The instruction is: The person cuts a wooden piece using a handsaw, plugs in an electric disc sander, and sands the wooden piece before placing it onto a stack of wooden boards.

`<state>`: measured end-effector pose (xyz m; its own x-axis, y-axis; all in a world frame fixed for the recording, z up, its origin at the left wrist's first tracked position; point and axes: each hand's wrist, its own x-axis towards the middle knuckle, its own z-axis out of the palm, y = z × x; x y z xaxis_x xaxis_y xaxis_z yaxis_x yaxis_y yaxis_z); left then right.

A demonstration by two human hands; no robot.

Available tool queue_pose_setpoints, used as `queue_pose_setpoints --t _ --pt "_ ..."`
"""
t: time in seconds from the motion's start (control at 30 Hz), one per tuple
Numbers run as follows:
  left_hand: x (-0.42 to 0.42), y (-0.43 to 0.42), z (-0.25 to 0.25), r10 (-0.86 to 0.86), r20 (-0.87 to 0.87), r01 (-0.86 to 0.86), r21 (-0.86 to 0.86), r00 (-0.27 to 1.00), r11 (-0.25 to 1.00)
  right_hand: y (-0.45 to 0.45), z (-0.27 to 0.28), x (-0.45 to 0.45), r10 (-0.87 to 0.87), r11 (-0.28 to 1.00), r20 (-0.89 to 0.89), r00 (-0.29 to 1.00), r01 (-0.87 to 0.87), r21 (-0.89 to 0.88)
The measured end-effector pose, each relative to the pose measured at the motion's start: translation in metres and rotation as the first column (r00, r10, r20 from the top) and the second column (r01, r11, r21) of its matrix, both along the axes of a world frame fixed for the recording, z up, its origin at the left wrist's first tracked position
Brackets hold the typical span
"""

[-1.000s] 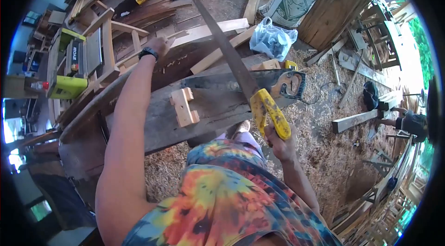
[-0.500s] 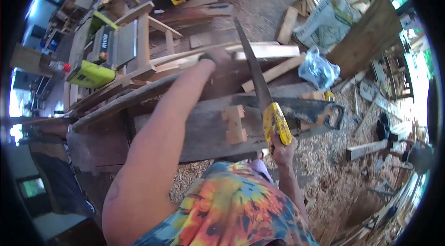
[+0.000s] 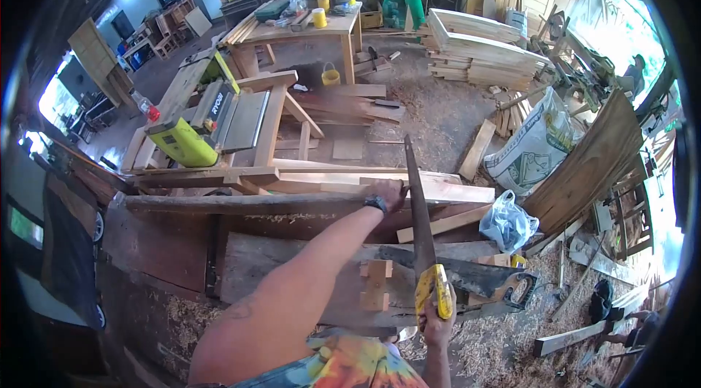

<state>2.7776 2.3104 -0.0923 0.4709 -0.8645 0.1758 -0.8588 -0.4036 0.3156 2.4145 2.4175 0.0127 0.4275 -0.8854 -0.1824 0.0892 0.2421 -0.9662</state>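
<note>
My right hand (image 3: 438, 324) is wrapped around the yellow handle of a handsaw (image 3: 420, 223), whose long blade points away from me. Against the blade's left side, my left hand (image 3: 389, 194) grips a pale wooden board (image 3: 461, 194) with curled fingers; its fingertips are partly hidden. Below the blade, a second handsaw (image 3: 475, 276) with a dark blade lies on the weathered bench plank (image 3: 274, 271). A small notched wood block (image 3: 376, 285) rests on that plank, left of the yellow handle.
A green table saw (image 3: 186, 143) stands at left, and a clear plastic bag (image 3: 509, 222) sits right of the boards. Behind it are a printed sack (image 3: 531, 147) and a large leaning slab (image 3: 595, 158). Shavings cover the floor (image 3: 489, 348). Another person's arm shows at far right.
The view has tilted up, showing more of the workshop. My left hand has moved right along the boards to the saw blade; my right hand keeps hold of the saw.
</note>
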Motion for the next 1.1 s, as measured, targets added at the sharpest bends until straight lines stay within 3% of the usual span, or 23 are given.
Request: queue_pose_setpoints --t 0.1,0.17,0.23,0.27,0.3,0.33,0.4,0.43,0.47,0.63,0.7,0.73,0.8,0.83,1.03,1.1 --pt "0.001 -0.001 0.004 -0.014 0.044 0.012 0.06 0.999 0.998 -0.006 -0.017 -0.014 0.1 0.992 -0.052 0.994 -0.095 0.086" --pt "0.005 -0.005 0.0 -0.044 0.04 0.041 0.076 0.998 0.996 -0.005 -0.024 -0.023 0.196 0.973 -0.231 0.953 -0.218 -0.078" --pt "0.01 -0.003 -0.005 -0.048 -0.028 0.052 0.135 0.998 0.99 0.005 -0.009 -0.038 0.192 0.981 -0.235 0.953 -0.195 0.01" --pt "0.018 -0.008 -0.022 -0.009 -0.061 0.024 0.255 0.998 0.967 0.011 0.006 -0.044 0.18 0.983 -0.233 0.956 -0.166 0.079" --pt "0.017 -0.004 -0.024 -0.067 -0.061 0.074 0.126 0.996 0.989 0.018 0.018 -0.053 0.164 0.984 -0.216 0.963 -0.145 0.099" --pt "0.016 -0.005 -0.013 -0.049 -0.077 0.068 0.263 0.996 0.962 0.027 0.028 -0.065 0.147 0.983 -0.257 0.955 -0.113 0.144" --pt "0.003 0.003 0.018 -0.051 -0.104 0.075 0.239 0.993 0.968 0.035 0.042 -0.086 0.2 0.97 -0.337 0.92 -0.136 0.204" --pt "0.001 0.003 0.019 -0.06 0.044 0.044 0.305 0.997 0.951 0.039 0.04 -0.091 0.195 0.979 -0.356 0.914 -0.159 0.129" --pt "0.0 0.0 0.024 -0.034 -0.052 0.047 0.279 0.998 0.959 0.034 0.035 -0.086 0.195 0.98 -0.362 0.911 -0.196 0.036" --pt "-0.002 0.007 0.023 -0.049 0.067 0.04 0.129 0.997 0.991 0.0 0.024 -0.001 0.227 0.973 -0.333 0.915 -0.197 0.123" --pt "-0.006 0.005 0.026 0.015 0.106 -0.029 0.132 0.994 0.991 -0.002 0.017 0.02 0.158 0.963 -0.252 0.955 -0.206 -0.177" --pt "-0.005 0.005 0.026 0.013 0.1 -0.027 0.133 0.995 0.991 -0.002 0.015 0.015 0.157 0.963 -0.258 0.953 -0.206 -0.175" --pt "-0.003 0.003 0.026 -0.031 0.062 0.022 0.146 0.998 0.989 0.0 0.015 -0.005 0.185 0.98 -0.336 0.923 -0.199 -0.007" --pt "-0.002 0.003 0.025 -0.034 0.071 0.022 0.163 0.997 0.986 -0.002 0.034 -0.017 0.274 0.96 -0.403 0.873 -0.226 0.164" --pt "-0.003 0.002 0.029 -0.021 0.059 0.009 0.187 0.998 0.982 0.039 0.019 -0.088 0.185 0.982 -0.34 0.922 -0.166 0.086" --pt "-0.003 0.003 0.027 -0.011 0.052 0.0 0.197 0.999 0.98 0.016 0.006 -0.035 0.061 0.997 -0.258 0.964 -0.07 -0.026"
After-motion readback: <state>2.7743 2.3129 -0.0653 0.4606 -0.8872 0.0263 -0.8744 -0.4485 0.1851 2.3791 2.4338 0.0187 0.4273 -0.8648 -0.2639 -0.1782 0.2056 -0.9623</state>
